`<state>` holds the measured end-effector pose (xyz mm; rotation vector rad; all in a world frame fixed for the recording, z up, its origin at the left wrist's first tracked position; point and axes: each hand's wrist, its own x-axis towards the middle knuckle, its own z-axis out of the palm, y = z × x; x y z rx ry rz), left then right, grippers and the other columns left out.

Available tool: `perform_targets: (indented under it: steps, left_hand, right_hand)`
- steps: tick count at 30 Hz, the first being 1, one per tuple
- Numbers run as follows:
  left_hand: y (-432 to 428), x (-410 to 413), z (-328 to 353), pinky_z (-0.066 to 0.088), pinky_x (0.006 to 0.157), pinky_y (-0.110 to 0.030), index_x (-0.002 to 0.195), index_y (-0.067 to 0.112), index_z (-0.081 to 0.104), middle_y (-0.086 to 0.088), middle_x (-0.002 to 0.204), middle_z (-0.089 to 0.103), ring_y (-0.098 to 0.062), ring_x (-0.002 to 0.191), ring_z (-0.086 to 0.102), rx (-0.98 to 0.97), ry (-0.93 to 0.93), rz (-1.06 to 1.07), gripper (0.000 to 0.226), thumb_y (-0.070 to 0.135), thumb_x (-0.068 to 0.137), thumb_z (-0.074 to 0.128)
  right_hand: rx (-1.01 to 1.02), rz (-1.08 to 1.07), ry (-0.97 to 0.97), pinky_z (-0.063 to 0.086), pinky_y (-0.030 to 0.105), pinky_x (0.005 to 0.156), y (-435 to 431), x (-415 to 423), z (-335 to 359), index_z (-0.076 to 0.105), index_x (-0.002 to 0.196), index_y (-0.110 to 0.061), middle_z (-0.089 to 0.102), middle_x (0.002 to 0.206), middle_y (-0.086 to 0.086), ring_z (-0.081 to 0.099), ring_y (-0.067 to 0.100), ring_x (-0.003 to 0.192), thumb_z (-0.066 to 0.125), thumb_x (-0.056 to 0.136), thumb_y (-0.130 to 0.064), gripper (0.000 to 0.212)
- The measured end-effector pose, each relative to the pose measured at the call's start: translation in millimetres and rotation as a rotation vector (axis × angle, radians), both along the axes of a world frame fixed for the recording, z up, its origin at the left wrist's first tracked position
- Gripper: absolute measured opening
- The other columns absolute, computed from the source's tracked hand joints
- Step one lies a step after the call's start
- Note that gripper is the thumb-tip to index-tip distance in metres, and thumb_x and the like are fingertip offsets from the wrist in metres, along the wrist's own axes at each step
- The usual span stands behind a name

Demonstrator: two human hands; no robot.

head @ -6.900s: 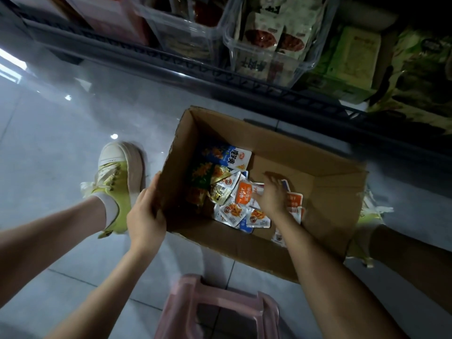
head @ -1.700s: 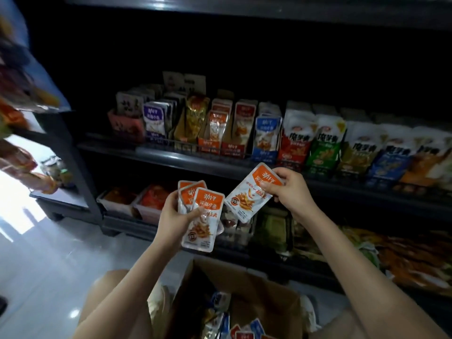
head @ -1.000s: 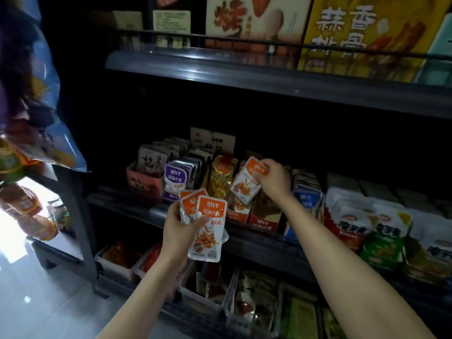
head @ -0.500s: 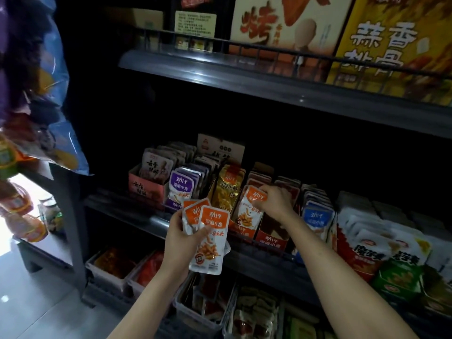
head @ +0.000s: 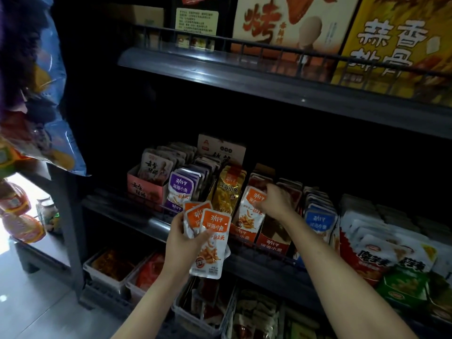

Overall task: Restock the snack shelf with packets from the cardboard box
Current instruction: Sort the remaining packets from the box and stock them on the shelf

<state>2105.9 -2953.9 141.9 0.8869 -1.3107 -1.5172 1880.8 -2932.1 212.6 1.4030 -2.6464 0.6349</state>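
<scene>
Your right hand (head: 276, 203) is now lower, fingers curled on 1 orange packet (head: 250, 214) standing in its row on the shelf (head: 146, 220): nearly placed. Your left hand (head: 184, 244) grips the spare packets (head: 212, 250).

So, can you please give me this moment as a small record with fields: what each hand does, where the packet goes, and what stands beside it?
left hand: holds a fan of orange packets in front of the shelf
right hand: pinches the top of a single packet, which stands upright in its row on the shelf
to its left: gold packets, then purple packets
further right: blue packets
task state: the fan is not yet shelved
</scene>
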Motion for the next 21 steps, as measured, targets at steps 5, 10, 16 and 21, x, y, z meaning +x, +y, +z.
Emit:
perform_targets:
  steps: [5,10,16,21]
  left_hand:
    - [1.4,-1.3,-1.8,0.054,0.075,-0.033,0.123,0.02,0.051,0.003,0.107,0.067,-0.015,0.094,0.067,-0.006,0.013,0.001,0.055,0.009,0.076,0.078]
    - [1.3,-2.2,-1.6,0.054,0.081,-0.039,0.124,0.02,0.05,0.003,0.107,0.067,-0.015,0.095,0.067,-0.014,0.019,-0.008,0.055,0.008,0.077,0.077]
    - [1.4,-1.8,-3.3,0.055,0.084,-0.042,0.124,0.02,0.05,0.003,0.109,0.067,-0.017,0.097,0.067,-0.022,0.019,-0.011,0.056,0.008,0.077,0.078]
    - [0.5,-1.2,-5.0,0.055,0.087,-0.045,0.126,0.021,0.049,0.004,0.11,0.067,-0.017,0.099,0.067,-0.022,0.004,-0.005,0.058,0.01,0.076,0.079]
  right_hand:
    - [0.037,-0.012,0.025,0.048,0.036,0.09,-2.3,-4.6,0.6,0.06,0.116,-0.011,0.065,0.113,0.007,0.061,0.023,0.104,0.076,0.078,-0.032,0.046]
    - [0.044,-0.01,0.046,0.044,0.034,0.094,-3.9,-5.5,-0.7,0.054,0.129,-0.015,0.062,0.122,0.005,0.057,0.023,0.112,0.074,0.079,-0.033,0.056]
    - [0.052,-0.015,0.042,0.044,0.038,0.096,-4.4,-4.1,-2.7,0.054,0.126,-0.013,0.062,0.119,0.007,0.057,0.024,0.111,0.071,0.083,-0.03,0.05]
    - [0.083,-0.022,0.073,0.043,0.036,0.091,-4.6,-1.6,-1.6,0.052,0.116,-0.008,0.06,0.114,0.008,0.057,0.025,0.106,0.068,0.086,-0.029,0.04]
